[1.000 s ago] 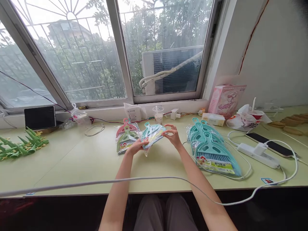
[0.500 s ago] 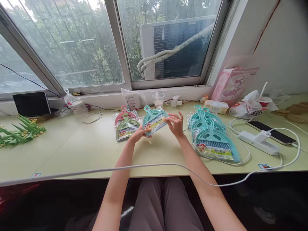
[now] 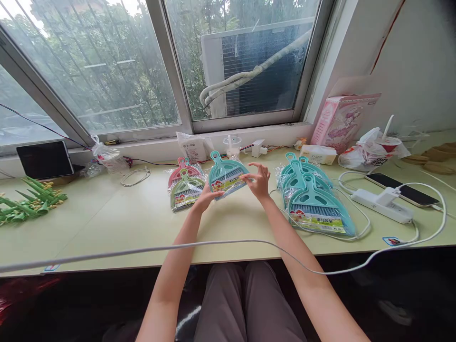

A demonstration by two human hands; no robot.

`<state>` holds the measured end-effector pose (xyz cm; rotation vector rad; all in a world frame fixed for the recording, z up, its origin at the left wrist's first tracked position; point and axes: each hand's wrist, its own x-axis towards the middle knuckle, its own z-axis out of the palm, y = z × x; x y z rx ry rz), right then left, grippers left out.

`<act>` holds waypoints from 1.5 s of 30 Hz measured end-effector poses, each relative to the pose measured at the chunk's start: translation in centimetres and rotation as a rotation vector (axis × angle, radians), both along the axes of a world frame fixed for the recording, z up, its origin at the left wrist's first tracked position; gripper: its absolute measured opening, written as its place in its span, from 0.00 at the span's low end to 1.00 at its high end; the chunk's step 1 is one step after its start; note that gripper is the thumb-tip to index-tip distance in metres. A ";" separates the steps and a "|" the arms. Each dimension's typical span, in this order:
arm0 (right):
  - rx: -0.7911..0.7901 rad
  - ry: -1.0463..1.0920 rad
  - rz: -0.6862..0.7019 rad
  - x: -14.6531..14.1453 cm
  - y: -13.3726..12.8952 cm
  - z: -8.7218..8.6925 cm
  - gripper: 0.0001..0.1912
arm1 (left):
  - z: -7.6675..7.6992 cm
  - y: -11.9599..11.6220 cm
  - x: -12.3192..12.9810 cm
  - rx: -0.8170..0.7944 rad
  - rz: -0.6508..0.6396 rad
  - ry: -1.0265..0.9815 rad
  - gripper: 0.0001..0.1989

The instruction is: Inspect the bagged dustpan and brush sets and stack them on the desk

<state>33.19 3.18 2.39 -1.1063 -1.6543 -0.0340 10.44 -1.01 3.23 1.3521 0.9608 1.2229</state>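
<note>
A small teal dustpan and brush set (image 3: 227, 172) in clear wrapping is held tilted above the table between both hands. My left hand (image 3: 205, 196) grips its lower left corner, thumb on the front. At the right edge, my right hand (image 3: 259, 181) pinches the wrapping by the printed label, its other fingers raised. Just left of it lie a green dustpan set (image 3: 186, 190) and a pink dustpan set (image 3: 182, 170), overlapping. To the right several more teal dustpan sets (image 3: 317, 204) are piled, their labels facing me.
A white cable (image 3: 228, 241) stretches across in front of my forearms. On the right are a power strip (image 3: 383, 205), a phone (image 3: 402, 189) and a pink box (image 3: 345, 121). A tablet (image 3: 44, 159) and green artificial flowers (image 3: 32, 202) are on the left; a plastic cup (image 3: 232, 146) stands by the window.
The held teal dustpan set has turned slightly more upright and towards me. My left fingers have slipped further behind it. The view has shifted a little.
</note>
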 end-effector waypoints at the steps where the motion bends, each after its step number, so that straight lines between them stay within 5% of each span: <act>1: -0.008 0.047 0.041 0.1 0.2 -0.1 0.08 | 0.1 -0.1 0.1 0.017 -0.001 0.016 0.52; 8: -0.249 0.404 0.495 -0.7 1.1 -1.8 0.12 | 0.4 -0.4 -1.1 -0.009 0.004 0.094 0.53; 13: -0.536 0.624 0.661 -1.1 0.6 -1.9 0.34 | 1.4 -1.1 -1.5 -0.006 -0.026 0.098 0.52; 19: -0.596 0.934 0.662 -0.9 0.8 -1.6 0.28 | 2.1 -4.0 0.3 0.048 -0.041 0.083 0.52; 23: -0.620 0.996 0.634 -1.5 -0.2 -1.6 0.30 | 1.1 -5.7 1.9 0.306 0.187 0.284 0.55; 27: -0.664 0.969 0.642 -2.5 -2.4 -1.9 0.31 | 0.3 -6.1 1.8 0.252 0.436 0.289 0.39; 30: -0.673 0.887 0.646 -3.1 -4.3 -1.9 0.30 | 0.0 -6.2 0.4 0.075 0.552 0.207 0.40; 36: -0.697 0.637 0.665 -2.6 -9.1 -1.9 0.27 | -0.6 -10.6 -4.8 0.015 0.406 0.279 0.26; 40: -0.617 0.385 0.727 -2.5 -12.2 -3.2 0.22 | -1.4 -16.0 -7.9 -0.011 0.329 0.404 0.33; 42: -0.597 0.284 0.701 -3.5 -12.7 -4.1 0.20 | -2.1 -17.2 -9.1 -0.051 0.354 0.510 0.29; 45: -0.597 0.182 0.593 -6.4 -11.1 -4.6 0.19 | -2.7 -16.0 -10.3 -0.043 0.512 0.727 0.17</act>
